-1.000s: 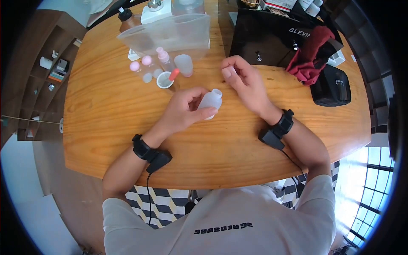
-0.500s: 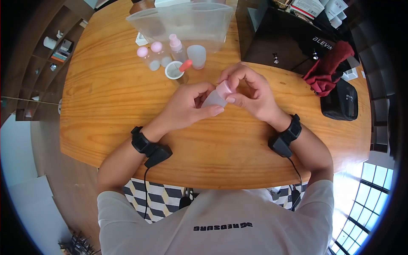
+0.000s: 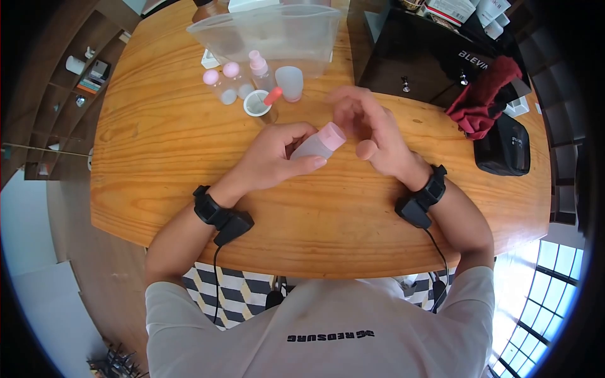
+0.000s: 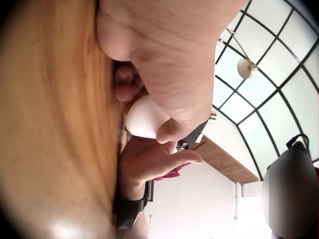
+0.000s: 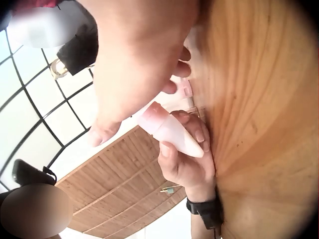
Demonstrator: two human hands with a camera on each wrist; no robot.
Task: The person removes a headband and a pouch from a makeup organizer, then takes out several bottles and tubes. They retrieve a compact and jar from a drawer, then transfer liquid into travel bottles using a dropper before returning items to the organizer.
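A small frosted bottle point(image 3: 313, 148) with a pink cap point(image 3: 331, 135) lies tilted in the left hand point(image 3: 272, 157), cap end toward the right. The left thumb and fingers grip its body. Just right of the cap, the right hand point(image 3: 381, 138) hovers apart from it, fingers loosely bent, thumb spread, holding nothing; its fingertips are blurred. In the right wrist view the bottle point(image 5: 179, 137) is pinched by the left hand point(image 5: 187, 167), with the right hand point(image 5: 139, 59) above. The left wrist view shows the bottle's pale base point(image 4: 144, 118).
Behind the hands stand pink-topped bottles point(image 3: 261, 74), a frosted cup point(image 3: 289, 82), a white-rimmed cup point(image 3: 257, 104) with a red-pink stick, and a clear pouch point(image 3: 271, 38). At the right are a black drawer box point(image 3: 403, 63), a dark red cloth point(image 3: 482, 101) and a black case point(image 3: 503, 146).
The right hand brought a pink cap onto the bottle's neck, then let go and drew back slightly to the right. The left hand kept its grip. The camera view shifted.
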